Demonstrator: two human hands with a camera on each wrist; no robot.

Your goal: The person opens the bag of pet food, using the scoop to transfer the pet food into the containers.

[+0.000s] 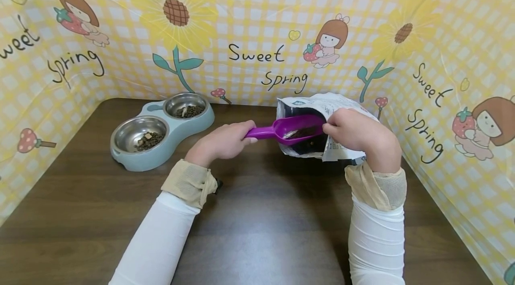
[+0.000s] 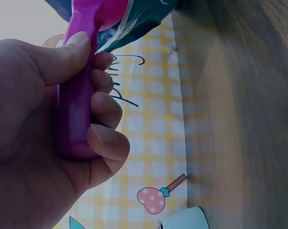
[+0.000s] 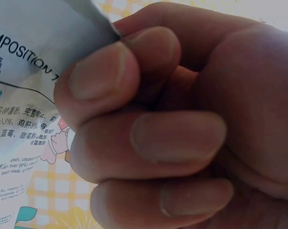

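Note:
My left hand (image 1: 225, 141) grips the handle of a purple scoop (image 1: 263, 133), fingers curled round it and thumb along the top in the left wrist view. The scoop's bowl lies at the mouth of a pet food bag (image 1: 346, 104) and holds some dark brown food. Pinched between the thumb and fingers of my right hand (image 1: 358, 133) is the edge of the bag's opening, which faces left. Printed text shows on the bag's pale side in the right wrist view. The bag's inside is dark, and its far end is partly hidden behind the right hand.
At the back left stands a light blue double feeder (image 1: 173, 130) with two steel bowls, each with brown kibble (image 1: 150, 141) in it. A yellow checked cloth (image 1: 249, 16) hangs round the brown wooden table (image 1: 257, 231) at the back and sides.

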